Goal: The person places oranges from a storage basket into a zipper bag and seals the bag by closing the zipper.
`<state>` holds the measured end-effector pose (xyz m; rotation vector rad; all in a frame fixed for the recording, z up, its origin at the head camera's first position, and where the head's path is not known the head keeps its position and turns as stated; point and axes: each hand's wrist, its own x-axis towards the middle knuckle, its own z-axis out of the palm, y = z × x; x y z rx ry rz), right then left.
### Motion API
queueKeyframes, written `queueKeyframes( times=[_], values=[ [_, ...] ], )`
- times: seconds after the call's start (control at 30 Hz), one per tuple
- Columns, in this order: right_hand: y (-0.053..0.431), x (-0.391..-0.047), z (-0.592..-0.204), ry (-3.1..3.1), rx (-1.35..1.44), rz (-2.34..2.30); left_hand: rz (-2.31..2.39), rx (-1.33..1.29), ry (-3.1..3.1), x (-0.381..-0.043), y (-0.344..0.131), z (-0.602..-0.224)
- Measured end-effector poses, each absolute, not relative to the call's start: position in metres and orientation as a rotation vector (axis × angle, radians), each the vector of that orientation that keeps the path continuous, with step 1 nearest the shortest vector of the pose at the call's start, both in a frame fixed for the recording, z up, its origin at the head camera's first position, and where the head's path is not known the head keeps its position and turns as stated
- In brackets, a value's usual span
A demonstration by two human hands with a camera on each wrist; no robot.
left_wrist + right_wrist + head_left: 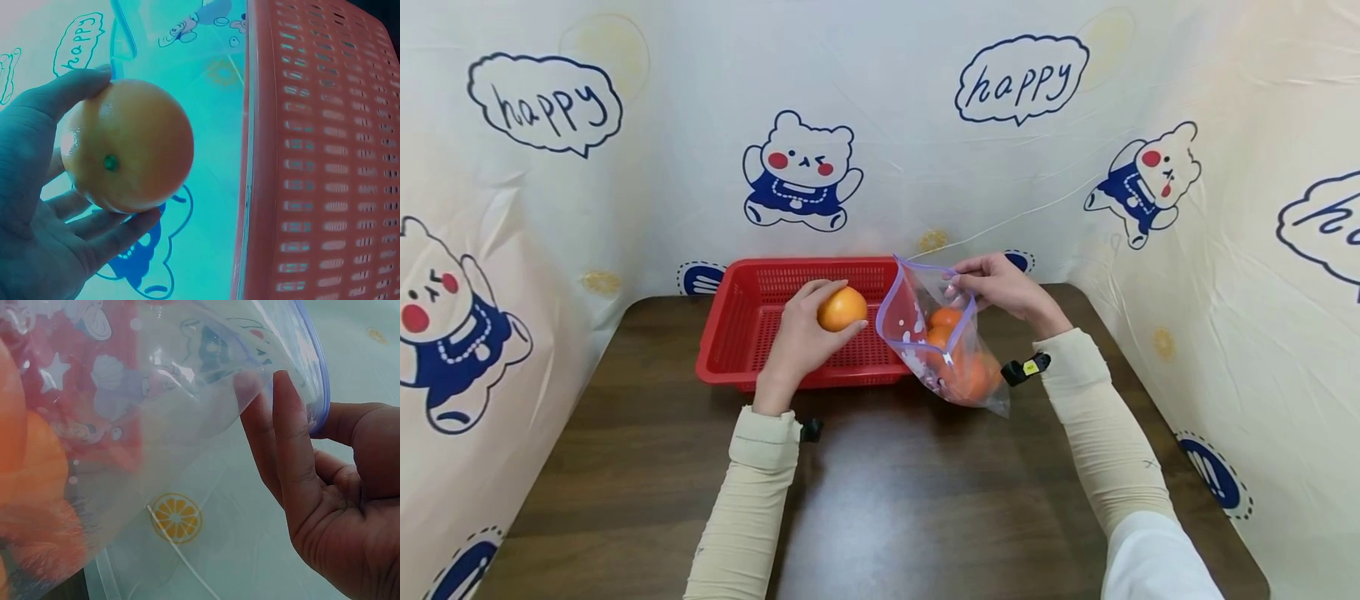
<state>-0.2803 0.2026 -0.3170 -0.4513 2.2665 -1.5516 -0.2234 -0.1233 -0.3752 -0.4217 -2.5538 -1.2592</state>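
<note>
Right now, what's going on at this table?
A person's left hand holds a round orange fruit above a red basket. Their right hand grips the purple-edged rim of a clear bag, its mouth open, with similar fruits inside. The held fruit is not yet in the bag.

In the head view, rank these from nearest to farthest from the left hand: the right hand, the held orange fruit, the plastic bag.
1. Held orange fruit: within the left hand, touching it.
2. Plastic bag: to the right of the fruit.
3. Right hand: farther right, holding the bag's far edge.
</note>
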Motion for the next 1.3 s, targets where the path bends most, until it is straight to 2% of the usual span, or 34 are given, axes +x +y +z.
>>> queueKeyframes(
  times=[1.3],
  values=[
    [0.203, -0.281, -0.319, 2.261, -0.442, -1.572, -1.341, -0.842, -2.244, -0.214, -0.098, -0.360]
  ],
)
